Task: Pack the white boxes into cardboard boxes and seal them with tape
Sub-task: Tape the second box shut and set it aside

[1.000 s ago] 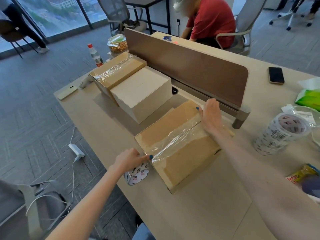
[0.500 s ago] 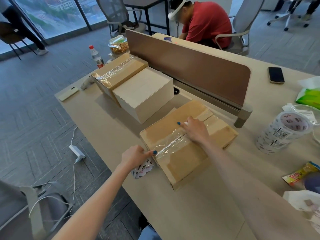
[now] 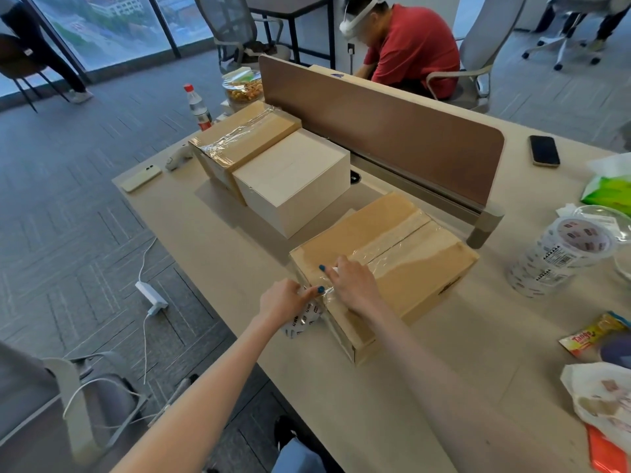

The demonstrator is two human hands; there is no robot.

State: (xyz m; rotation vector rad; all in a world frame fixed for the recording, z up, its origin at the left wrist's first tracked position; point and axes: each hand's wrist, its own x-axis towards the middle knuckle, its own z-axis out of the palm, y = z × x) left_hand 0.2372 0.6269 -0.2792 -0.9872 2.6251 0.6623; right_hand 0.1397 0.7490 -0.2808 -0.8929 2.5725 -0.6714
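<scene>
On the cardboard box (image 3: 403,268), hands (image 3: 351,285) press tape (image 3: 392,249).

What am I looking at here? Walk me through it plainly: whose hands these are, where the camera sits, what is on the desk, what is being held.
There is no machine: a person works with bare hands, and the single picture comes from a camera worn on their head, looking forward and down.

The left hand grips a roll of clear tape at the near corner of a cardboard box. The right hand presses the tape strip flat along the box's top seam.

Further along the desk stand a white box, not yet packed, and behind it a second cardboard box already taped. To the right stands a wrapped stack of spare tape rolls, with a phone lying beyond it.
</scene>
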